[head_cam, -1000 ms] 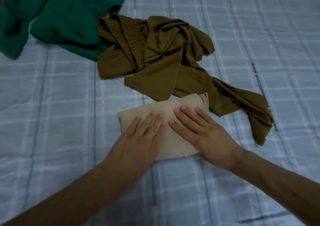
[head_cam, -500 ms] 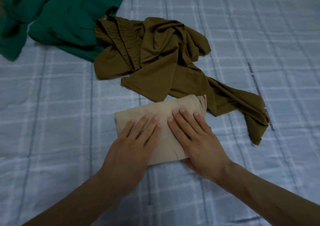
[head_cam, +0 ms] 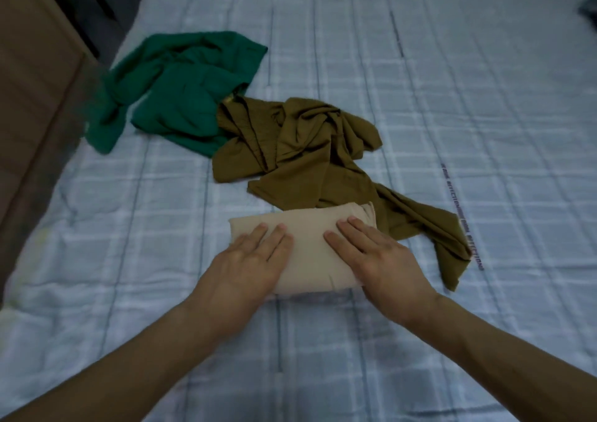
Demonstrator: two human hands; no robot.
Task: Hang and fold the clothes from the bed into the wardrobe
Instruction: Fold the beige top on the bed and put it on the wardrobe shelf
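From the head view, a folded beige cloth bundle (head_cam: pixel 308 244), soft and roughly rectangular, lies on the bed's pale blue checked quilted cover (head_cam: pixel 452 98), near the person and a little right of centre. The left grip (head_cam: pixel 248 266), a bare hand, lies flat on the left part of the bundle with its fingers (head_cam: pixel 280 228) straight and close together, holding nothing, only pressing down on the fabric. The right grip (head_cam: pixel 384 263) lies flat in the same way on the right part of the bundle, its fingers (head_cam: pixel 352 222) stretched out and pointing up and to the left, the palm covering the bundle's near right corner. The two grips are apart, with a strip of beige cloth showing between them. Both forearms are bare and reach in from the lower corners. Just behind the bundle, and touching its far right edge, sprawls a crumpled olive-brown garment (head_cam: pixel 300 150), one long tail of it trailing to the right of the right grip. A crumpled dark green garment (head_cam: pixel 181 98) lies further back and to the left, its near right edge overlapped by the olive one. A line of small dark printed lettering (head_cam: pixel 452 192) runs along the bed cover to the right of the olive garment. A brown wooden panel (head_cam: pixel 29 98) stands blurred along the left edge beside the bed.
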